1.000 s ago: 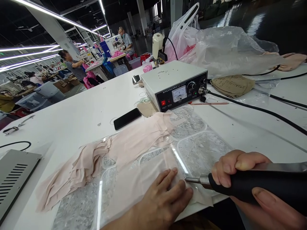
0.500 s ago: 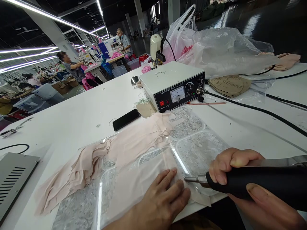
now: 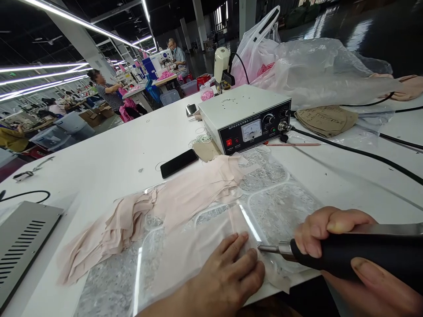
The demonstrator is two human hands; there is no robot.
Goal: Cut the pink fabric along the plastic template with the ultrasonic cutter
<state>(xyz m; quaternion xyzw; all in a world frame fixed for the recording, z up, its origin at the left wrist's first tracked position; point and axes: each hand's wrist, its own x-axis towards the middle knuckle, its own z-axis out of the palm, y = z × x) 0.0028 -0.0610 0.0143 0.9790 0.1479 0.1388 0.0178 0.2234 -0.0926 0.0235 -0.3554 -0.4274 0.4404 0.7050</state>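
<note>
Right now, in the view from my head, my left hand lies flat with its fingers spread. It presses on a pale pink cloth piece that rests on a clear patterned sheet, on the near side of the white meter box. My right hand is wrapped around a black-handled tool, thumb under the grip, holding it almost level. The tool's metal tip points at my left hand and sits just beside my forefinger at the cloth's edge; I cannot tell whether it touches the cloth. My hands are apart but close, both nearer to me than the meter box.

Between the meter box and my left hand lies a loose heap of pink cloth, trailing off to the box's near left. A black phone lies just left of the box's front on the white table. A black cable runs from the box's front off to the right. Right of the box sits a tan padded piece, with clear plastic bags behind it. Far left of the box, at the table's near edge, is a grey vented case. Beyond the table, behind and left of the box, a seated person works at another bench.
</note>
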